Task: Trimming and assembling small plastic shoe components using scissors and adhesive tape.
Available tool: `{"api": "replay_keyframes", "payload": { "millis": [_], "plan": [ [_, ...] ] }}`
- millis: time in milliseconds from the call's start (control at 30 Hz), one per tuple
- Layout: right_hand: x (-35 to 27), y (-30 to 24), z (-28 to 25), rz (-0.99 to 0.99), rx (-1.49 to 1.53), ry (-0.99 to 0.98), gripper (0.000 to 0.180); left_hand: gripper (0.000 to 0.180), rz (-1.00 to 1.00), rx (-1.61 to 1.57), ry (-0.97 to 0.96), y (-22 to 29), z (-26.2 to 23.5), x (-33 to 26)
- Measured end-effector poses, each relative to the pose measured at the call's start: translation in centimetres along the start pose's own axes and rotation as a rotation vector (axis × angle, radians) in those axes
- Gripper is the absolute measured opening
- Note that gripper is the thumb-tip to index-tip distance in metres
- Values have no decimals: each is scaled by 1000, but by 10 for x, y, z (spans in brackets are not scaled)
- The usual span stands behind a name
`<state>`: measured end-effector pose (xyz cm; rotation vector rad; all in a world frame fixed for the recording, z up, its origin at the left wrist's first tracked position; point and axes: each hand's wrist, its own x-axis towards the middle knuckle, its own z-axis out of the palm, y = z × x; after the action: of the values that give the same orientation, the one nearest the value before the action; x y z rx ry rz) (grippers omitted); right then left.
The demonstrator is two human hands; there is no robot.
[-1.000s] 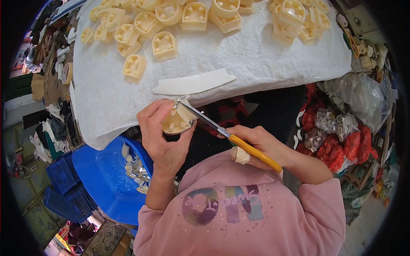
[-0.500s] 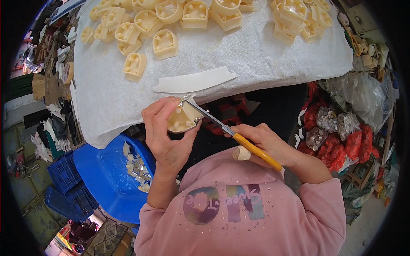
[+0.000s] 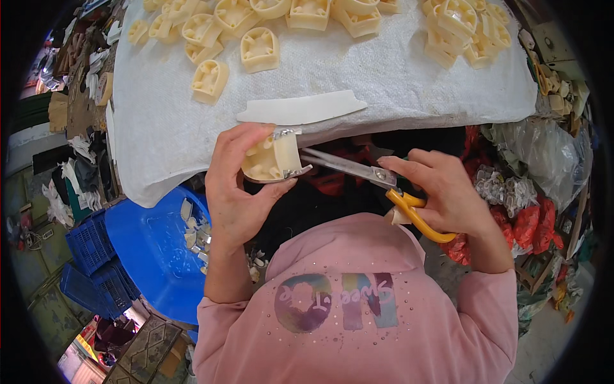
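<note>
My left hand [image 3: 233,179] grips a cream plastic shoe heel [image 3: 262,162], its hollow side up. A covering with silvery edges wraps the heel, and its flaps stick out on the right. In my right hand [image 3: 441,185] is a pair of scissors [image 3: 358,168] with yellow handles; the slightly parted blades point at the heel and stand just off it. Pale tape or wrapping [image 3: 398,216] shows by the right hand's fingers. On the white cloth beyond lies a curved white strip [image 3: 304,107].
Many loose cream heels [image 3: 259,50] lie at the far side of the white cloth [image 3: 173,121]. A blue basin [image 3: 150,256] with trimmed scraps stands at lower left, beside blue crates [image 3: 93,243]. Red and clear plastic bags [image 3: 534,221] are heaped at right.
The scissors have drawn back to the right, away from the heel, and their handles have parted. My left hand has turned the heel and shifted slightly left and up.
</note>
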<state>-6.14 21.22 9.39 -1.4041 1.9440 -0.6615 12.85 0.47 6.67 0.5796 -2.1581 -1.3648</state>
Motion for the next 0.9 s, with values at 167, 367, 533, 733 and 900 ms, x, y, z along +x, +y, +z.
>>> {"api": "replay_keyframes", "payload": {
  "millis": [167, 367, 533, 733, 900],
  "plan": [
    [4, -15, -22, -216, -496, 30, 52, 64, 42, 79, -195, 4, -9, 4],
    [6, -22, -34, -257, -595, -2, 49, 63, 69, 132, -245, 7, -8, 6],
    [7, -23, -37, -255, -600, -48, 57, 61, 90, 268, -261, 12, -2, 7],
    [10, -20, -41, -282, -616, -80, 59, 62, 135, 325, -257, 14, 0, 8],
    [13, -14, -39, -356, -586, -30, 34, 62, 98, 303, -243, 13, 1, 6]
  ]
}}
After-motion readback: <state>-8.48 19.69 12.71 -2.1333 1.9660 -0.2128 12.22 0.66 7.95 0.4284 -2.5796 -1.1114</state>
